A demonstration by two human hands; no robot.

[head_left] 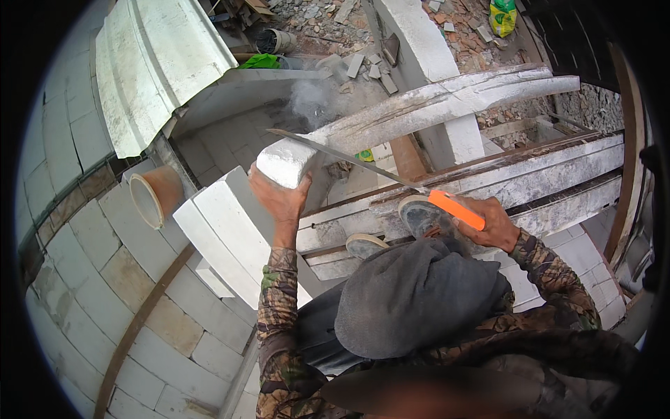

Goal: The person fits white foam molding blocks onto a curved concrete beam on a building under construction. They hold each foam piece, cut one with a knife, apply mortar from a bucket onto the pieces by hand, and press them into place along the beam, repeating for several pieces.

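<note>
My left hand (pixel 280 204) is closed around the near end of a small white block (pixel 283 162), which looks like lightweight concrete, with a dusty top. In my right hand (pixel 497 225) is a long, thin-bladed tool (pixel 359 163), gripped by its bright orange handle (pixel 457 209). The blade slants up to the left, its tip at the far edge of the block. It is seen nearly edge-on, so I cannot tell whether it is a saw or a machete, nor whether it touches the block. White dust (pixel 310 101) hangs just beyond.
A whitened plank (pixel 453 105) runs across ahead, and dusty beams (pixel 502 174) lie around my feet. Large white blocks (pixel 223 230) stand beside my left forearm. Further left are an orange-brown bucket (pixel 155 197) and a corrugated sheet (pixel 164 66). Rubble (pixel 328 24) covers the ground beyond.
</note>
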